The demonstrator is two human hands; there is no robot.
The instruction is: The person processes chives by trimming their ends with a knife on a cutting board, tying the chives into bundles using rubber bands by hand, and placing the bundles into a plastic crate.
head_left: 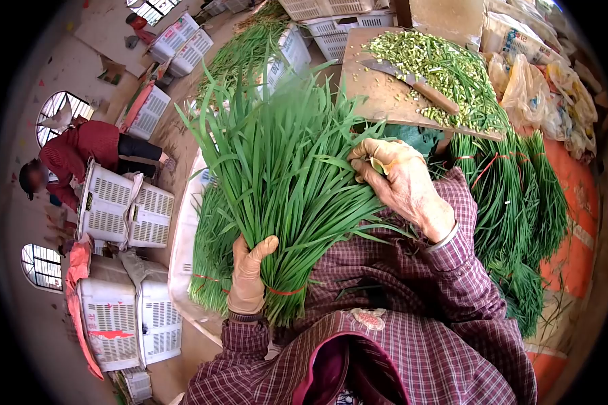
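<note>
My left hand, in a thin tan glove, is closed around the tied base of a big bunch of green chives bound by a red band; the leaves fan up and away from me. Resting on the right side of those leaves, my right hand pinches a small piece of leaf between its fingers. Both arms wear a plaid maroon sleeve.
A wooden cutting board with chopped green pieces and a cleaver lies ahead. Tied chive bundles lie at the right, and more lie below my bunch. White plastic crates stand at the left, where a person in red bends down.
</note>
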